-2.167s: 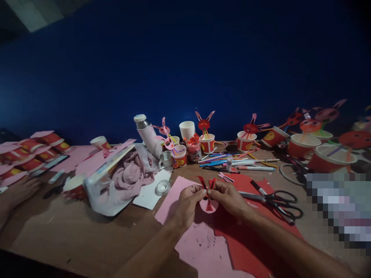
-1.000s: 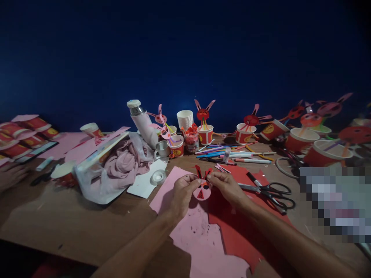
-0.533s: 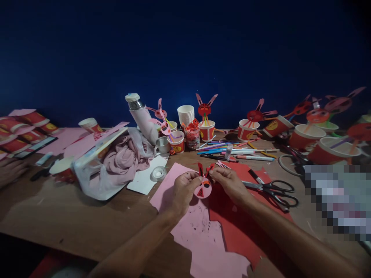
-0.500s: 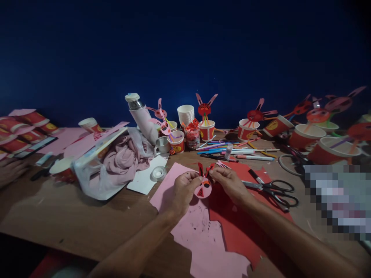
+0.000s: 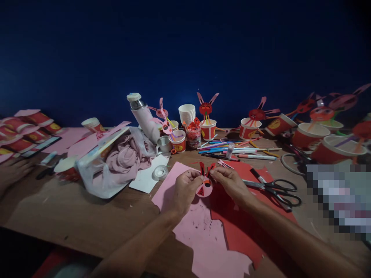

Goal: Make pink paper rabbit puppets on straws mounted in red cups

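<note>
A small round pink paper face with two red ears sits between my hands, just above the wooden table. My left hand pinches its left edge with closed fingers. My right hand pinches the top by the right ear, fingers closed as well. Under my hands lie a pink paper sheet and a red paper sheet. Black scissors rest on the red sheet, just right of my right hand.
Behind my hands lie coloured pens, a tape roll, a white flask, stacked white cups and several red cups with paper rabbit heads. A plastic bag with pink cloth lies left. Another person's hand rests far left.
My hands have kept hold of the pink face and turned it slightly; its red ears now point up more. The view has shifted a little.
</note>
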`<action>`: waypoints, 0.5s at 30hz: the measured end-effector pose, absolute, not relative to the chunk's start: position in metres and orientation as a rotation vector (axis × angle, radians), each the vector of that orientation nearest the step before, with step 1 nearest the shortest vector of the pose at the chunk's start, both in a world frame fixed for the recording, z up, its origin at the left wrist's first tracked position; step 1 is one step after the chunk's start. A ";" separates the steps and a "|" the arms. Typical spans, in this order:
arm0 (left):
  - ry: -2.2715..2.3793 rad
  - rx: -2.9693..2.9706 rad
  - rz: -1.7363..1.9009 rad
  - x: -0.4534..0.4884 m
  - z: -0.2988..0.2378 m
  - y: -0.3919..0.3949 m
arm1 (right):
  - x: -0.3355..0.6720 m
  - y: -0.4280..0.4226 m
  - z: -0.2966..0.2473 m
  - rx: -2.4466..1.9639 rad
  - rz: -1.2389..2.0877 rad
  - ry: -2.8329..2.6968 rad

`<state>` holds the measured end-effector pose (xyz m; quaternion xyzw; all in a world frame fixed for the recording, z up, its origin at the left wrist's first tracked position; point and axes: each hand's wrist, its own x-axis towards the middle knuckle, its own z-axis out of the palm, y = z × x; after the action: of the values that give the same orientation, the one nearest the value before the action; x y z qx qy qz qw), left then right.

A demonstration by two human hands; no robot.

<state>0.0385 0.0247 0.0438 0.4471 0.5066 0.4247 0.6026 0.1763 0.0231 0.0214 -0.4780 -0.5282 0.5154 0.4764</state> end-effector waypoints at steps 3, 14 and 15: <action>1.183 1.045 0.983 0.038 0.044 0.025 | 0.176 0.023 0.020 -1.170 1.257 -1.286; 1.203 1.100 0.998 0.037 0.042 0.026 | 0.175 0.024 0.020 -1.209 1.285 -1.305; 1.204 1.105 1.001 0.037 0.041 0.026 | 0.175 0.024 0.019 -1.206 1.284 -1.305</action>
<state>0.0366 0.0263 0.0411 0.4717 0.5139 0.4272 0.5752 0.1755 0.0240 0.0193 -0.4894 -0.5296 0.5208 0.4569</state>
